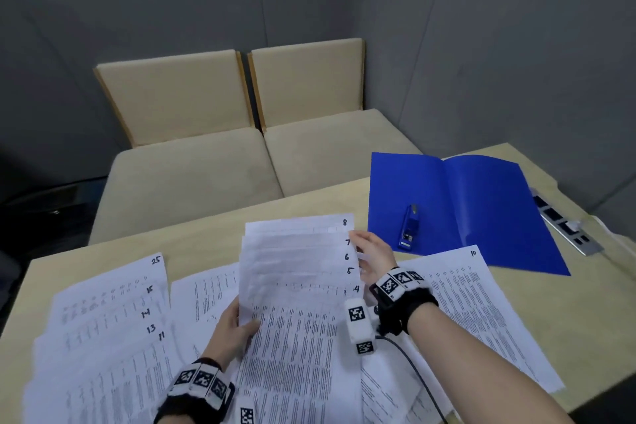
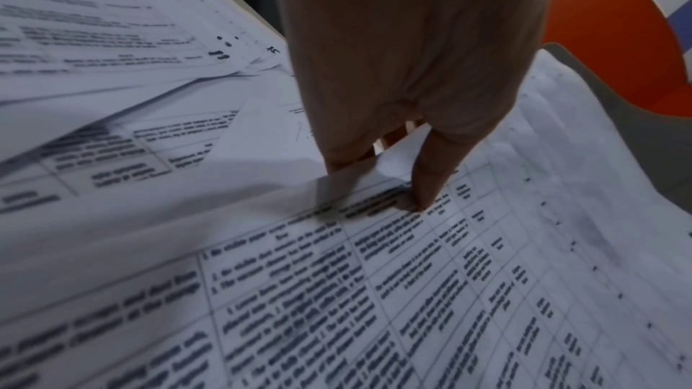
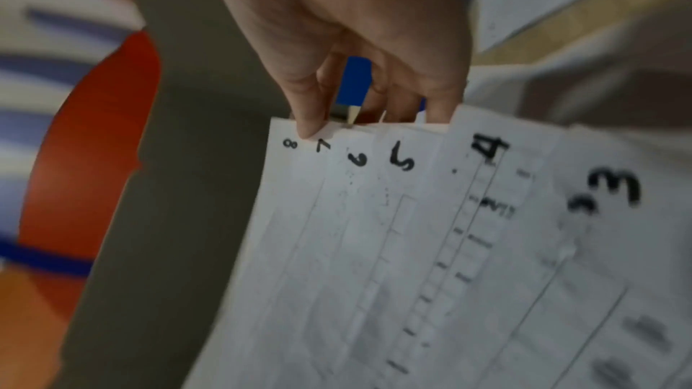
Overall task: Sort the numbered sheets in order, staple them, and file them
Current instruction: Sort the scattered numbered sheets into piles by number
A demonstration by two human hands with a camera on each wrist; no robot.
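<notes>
A fanned stack of printed sheets (image 1: 296, 272) numbered 3 to 8 is held up over the table. My left hand (image 1: 234, 323) grips its left edge, thumb on top (image 2: 423, 188). My right hand (image 1: 370, 258) pinches the right edge beside the numbers, the thumb tip next to the 8 (image 3: 309, 129) and the fingers behind the paper. Another fan of sheets (image 1: 113, 320) marked 25, 15, 14, 13, 11 lies at the left. Sheet 10 (image 1: 481, 303) lies at the right. A blue stapler (image 1: 410, 225) rests on the open blue folder (image 1: 481, 203).
The light wooden table (image 1: 220, 231) carries more loose sheets under the held stack. A grey power strip (image 1: 568, 224) lies at the table's far right. Two beige upholstered seats (image 1: 241, 155) stand behind the table. A black cable (image 1: 413, 365) runs from my right wrist.
</notes>
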